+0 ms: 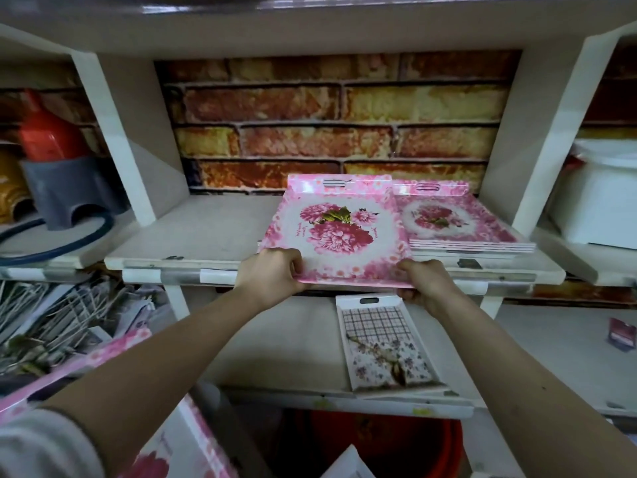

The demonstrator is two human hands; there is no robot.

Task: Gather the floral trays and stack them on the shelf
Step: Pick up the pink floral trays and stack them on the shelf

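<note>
Head camera, and you have the pink floral tray (336, 236) by its near rim: left hand (272, 274) at the near-left corner, right hand (425, 281) at the near-right, thumbs on top, fingers curled under the lip. The tray lies over the middle shelf (193, 232) with its near edge hanging past the front lip, and its right side overlaps the stack of matching trays (458, 222) by the right wall. It looks stiff, light and glossy, so I'd call it slippery. Pinch the raised rim rather than the flat face; the slotted handle (334, 183) at the far end is the other good hold. More pink trays (113, 353) lie at lower left, just beside your left forearm.
</note>
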